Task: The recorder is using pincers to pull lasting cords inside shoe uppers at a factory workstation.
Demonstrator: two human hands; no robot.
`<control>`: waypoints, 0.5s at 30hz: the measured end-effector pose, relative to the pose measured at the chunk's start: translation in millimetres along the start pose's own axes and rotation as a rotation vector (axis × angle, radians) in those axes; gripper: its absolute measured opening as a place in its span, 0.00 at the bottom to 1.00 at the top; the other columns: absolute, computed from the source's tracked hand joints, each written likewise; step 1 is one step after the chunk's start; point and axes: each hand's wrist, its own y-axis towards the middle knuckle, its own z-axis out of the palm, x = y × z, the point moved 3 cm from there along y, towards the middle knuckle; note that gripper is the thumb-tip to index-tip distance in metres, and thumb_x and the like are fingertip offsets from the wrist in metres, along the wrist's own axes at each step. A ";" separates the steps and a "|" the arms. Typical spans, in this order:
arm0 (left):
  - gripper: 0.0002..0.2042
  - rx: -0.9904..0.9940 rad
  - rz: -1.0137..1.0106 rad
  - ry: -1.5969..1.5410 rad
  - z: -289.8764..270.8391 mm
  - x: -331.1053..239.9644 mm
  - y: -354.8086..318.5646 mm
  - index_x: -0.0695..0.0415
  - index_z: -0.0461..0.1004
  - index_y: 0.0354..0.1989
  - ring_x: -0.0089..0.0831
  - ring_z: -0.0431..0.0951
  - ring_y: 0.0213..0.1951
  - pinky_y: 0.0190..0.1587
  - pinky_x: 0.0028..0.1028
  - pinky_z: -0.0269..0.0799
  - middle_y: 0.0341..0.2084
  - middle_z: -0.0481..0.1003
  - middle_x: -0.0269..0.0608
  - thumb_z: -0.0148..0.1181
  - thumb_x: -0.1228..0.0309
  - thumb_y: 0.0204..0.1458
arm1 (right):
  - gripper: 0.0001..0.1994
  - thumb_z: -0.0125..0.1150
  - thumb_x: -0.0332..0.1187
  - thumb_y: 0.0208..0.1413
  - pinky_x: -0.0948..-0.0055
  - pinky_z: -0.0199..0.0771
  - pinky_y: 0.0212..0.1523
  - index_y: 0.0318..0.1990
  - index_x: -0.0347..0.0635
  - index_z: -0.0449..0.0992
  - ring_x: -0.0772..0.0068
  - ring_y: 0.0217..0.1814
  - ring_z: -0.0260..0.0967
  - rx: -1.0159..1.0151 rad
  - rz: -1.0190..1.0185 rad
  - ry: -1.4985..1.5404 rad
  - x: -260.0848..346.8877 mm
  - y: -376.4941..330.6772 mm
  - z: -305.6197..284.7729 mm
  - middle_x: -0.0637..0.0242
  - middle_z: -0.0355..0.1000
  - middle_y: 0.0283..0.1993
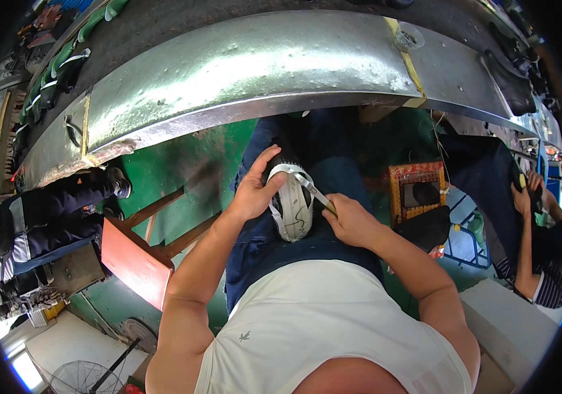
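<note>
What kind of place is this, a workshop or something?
Most likely a shoe factory line. The left hand steadies a shoe on the lap, the right hand works a thin tool, and more shoes sit along the metal bench.

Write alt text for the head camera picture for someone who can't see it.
A seated person's left hand grips a shoe, white sole up, on the lap, while the right hand works a thin tool along its edge beneath a metal workbench.
</note>
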 end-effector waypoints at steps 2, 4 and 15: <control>0.24 -0.039 -0.098 -0.113 3.8 6.6 0.6 0.55 0.65 0.66 0.36 0.62 0.68 0.69 0.30 0.56 0.69 0.61 0.46 0.61 0.70 0.61 | 0.13 0.57 0.33 0.63 0.54 0.72 0.47 0.50 0.34 0.72 0.38 0.45 0.73 -0.001 0.021 -0.096 9.9 -4.6 -5.4 0.46 0.74 0.42; 0.24 -0.086 -0.191 -0.232 6.7 10.1 2.5 0.55 0.66 0.66 0.36 0.63 0.68 0.68 0.30 0.57 0.69 0.62 0.46 0.62 0.68 0.61 | 0.13 0.56 0.34 0.64 0.54 0.72 0.47 0.49 0.33 0.71 0.39 0.46 0.73 0.091 0.058 -0.100 13.3 0.3 -12.4 0.46 0.74 0.42; 0.29 0.060 -0.203 -0.097 2.6 -4.7 5.3 0.56 0.61 0.70 0.34 0.71 0.62 0.64 0.29 0.63 0.63 0.70 0.48 0.62 0.68 0.61 | 0.16 0.59 0.40 0.64 0.61 0.73 0.37 0.46 0.33 0.72 0.57 0.34 0.76 0.040 0.079 0.049 13.5 27.0 -14.9 0.52 0.73 0.31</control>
